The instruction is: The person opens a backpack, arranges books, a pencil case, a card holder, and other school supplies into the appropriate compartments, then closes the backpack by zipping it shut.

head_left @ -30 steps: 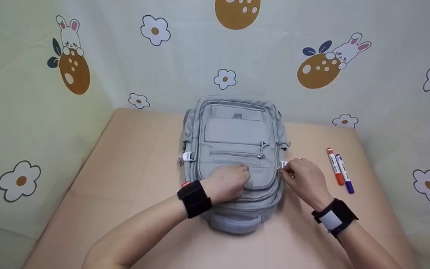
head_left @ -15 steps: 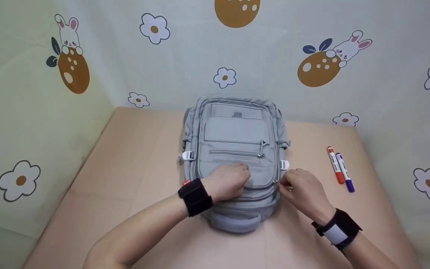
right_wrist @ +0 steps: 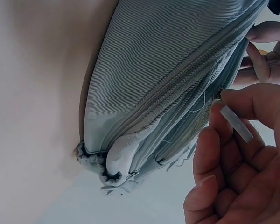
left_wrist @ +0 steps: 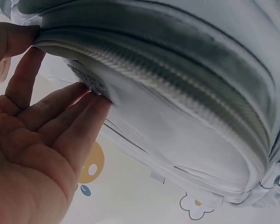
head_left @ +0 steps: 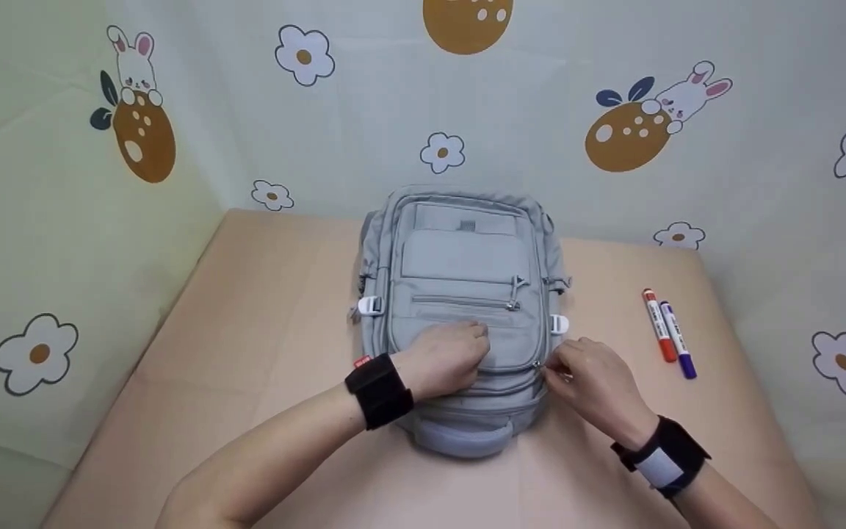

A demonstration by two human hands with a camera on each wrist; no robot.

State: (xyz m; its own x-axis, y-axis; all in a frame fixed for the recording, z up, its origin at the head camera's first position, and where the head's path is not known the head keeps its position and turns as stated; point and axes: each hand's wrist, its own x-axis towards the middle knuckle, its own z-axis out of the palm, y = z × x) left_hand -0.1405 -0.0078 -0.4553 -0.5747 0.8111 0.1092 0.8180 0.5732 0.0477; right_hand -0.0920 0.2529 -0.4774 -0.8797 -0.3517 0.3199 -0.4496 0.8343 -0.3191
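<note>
A grey backpack [head_left: 467,256] lies on the table, its padded top handle [head_left: 463,438] toward me. With thumb and forefinger, my left hand [head_left: 449,358] pinches the fabric edge beside a zipper [left_wrist: 186,93]; its other fingertips touch the bag's front panel at a dark patch [left_wrist: 88,79]. At the bag's right edge, my right hand [head_left: 599,386] pinches a zipper pull, whose pale tab [right_wrist: 236,124] sticks out between thumb and fingers. In the head view the right fingertips largely cover the pull.
An orange-red marker [head_left: 659,327] and a purple marker [head_left: 678,342] lie side by side on the table [head_left: 269,316], right of the bag. White buckles [head_left: 559,324] sit on the bag's sides. A printed curtain [head_left: 364,110] stands behind the table.
My right hand has moved toward me along the bag's right edge, bringing the zipper pull round to the lower right corner. The left hand stays in nearly the same place.
</note>
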